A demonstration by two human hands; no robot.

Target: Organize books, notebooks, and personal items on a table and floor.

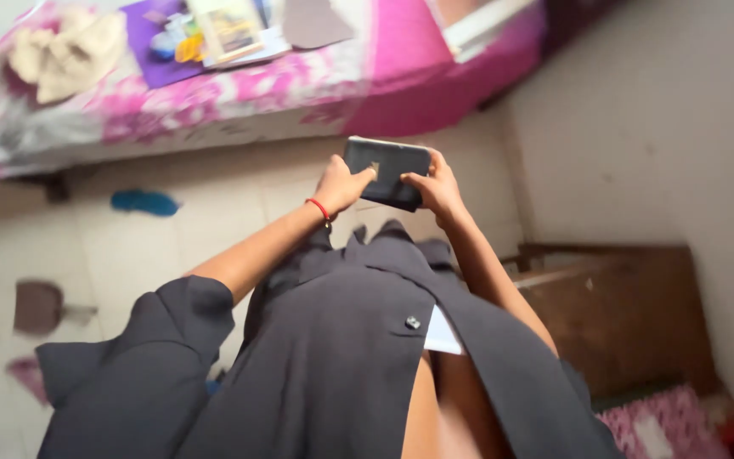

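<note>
I hold a small black book [391,167] with both hands out in front of my body, above the pale tiled floor. My left hand [341,184] grips its left edge, thumb on the cover, and a red thread band circles that wrist. My right hand [437,189] clasps the book's right edge and lower corner. My dark grey garment [333,357] fills the lower part of the view.
A bed with a pink floral sheet [239,89] runs along the top, carrying a beige cloth [65,55], a purple mat with papers and small objects [197,34]. A blue slipper [144,201] lies on the floor. A brown wooden box [630,314] stands by the wall at right.
</note>
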